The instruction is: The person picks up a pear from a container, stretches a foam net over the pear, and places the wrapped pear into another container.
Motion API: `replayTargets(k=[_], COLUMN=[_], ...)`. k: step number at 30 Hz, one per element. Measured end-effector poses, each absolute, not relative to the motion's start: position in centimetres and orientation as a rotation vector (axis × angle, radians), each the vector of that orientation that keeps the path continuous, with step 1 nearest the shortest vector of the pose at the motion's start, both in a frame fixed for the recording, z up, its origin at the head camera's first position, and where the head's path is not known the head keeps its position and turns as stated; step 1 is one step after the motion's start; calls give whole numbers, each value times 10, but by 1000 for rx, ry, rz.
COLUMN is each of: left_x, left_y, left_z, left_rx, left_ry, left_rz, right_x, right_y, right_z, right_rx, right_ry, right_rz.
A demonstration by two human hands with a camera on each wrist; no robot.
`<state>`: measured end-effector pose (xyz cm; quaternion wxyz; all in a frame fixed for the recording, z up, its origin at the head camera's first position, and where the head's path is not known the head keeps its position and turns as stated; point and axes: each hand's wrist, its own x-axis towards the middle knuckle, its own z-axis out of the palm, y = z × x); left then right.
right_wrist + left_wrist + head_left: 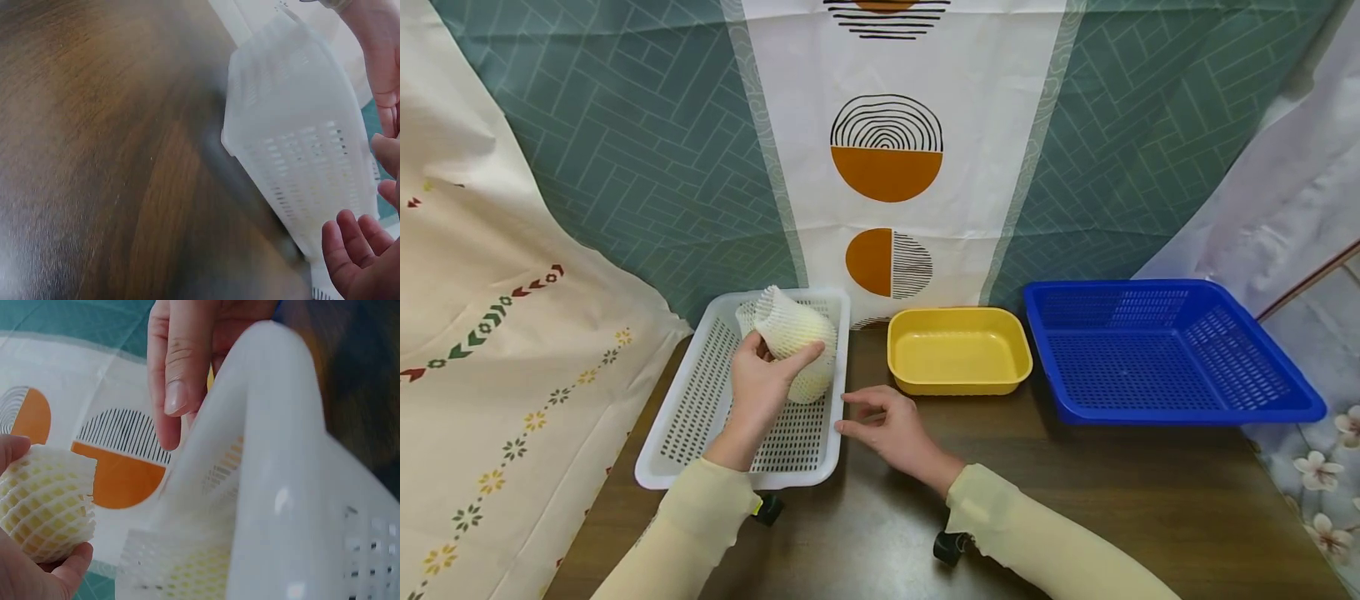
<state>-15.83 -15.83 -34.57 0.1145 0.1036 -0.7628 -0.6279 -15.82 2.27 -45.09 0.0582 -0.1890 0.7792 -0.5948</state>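
Note:
My left hand [762, 375] reaches over a white perforated basket [692, 404] and grips a pale yellow fruit in a white foam net [795, 327], with the thumb along its right side. The net's loose end sticks up at the top. In the left wrist view the netted fruit [47, 503] sits between thumb and fingers. Below it, another netted fruit [810, 385] lies inside the basket, partly covered by the held one. Just outside the basket's right rim is my right hand [895, 429]. Its fingers are loosely bent with nothing between them, fingertips right at the rim.
A yellow tray [958, 387] stands right of the white basket, by the patterned cloth at the back. Farther right is a blue perforated basket [1120, 367]. All stand on a dark wooden table [1075, 500]. Cloths hang along the left and right sides.

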Motion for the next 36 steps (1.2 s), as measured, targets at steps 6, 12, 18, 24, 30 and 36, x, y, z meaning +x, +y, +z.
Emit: replayTargets(k=[6,12,18,24,30,36], left_x=[-169,-178,-185,-188,-191,-193], left_y=[-180,-199,-220,-242,-258,-264], left_z=[-362,-369,-369,-370,-375,-379], left_rx=[360,394,543,720,781,817], left_ry=[-2231,-2228,-2264,-2376,-2498,-2578], left_rz=[-1832,-1730,-1610,-1535,-1501,-1501], right_x=[-158,-158,-158,-158,-160,-160], right_y=[14,11,12,12,13,13], right_z=[-453,-454,-454,-458,-460,-462], right_rx=[-592,-559,-506,-516,-513,-510], right_ry=[2352,2321,2292,2286,2284,2254], right_rz=[-1801,-1814,-1816,-1812,-1810,-1831])
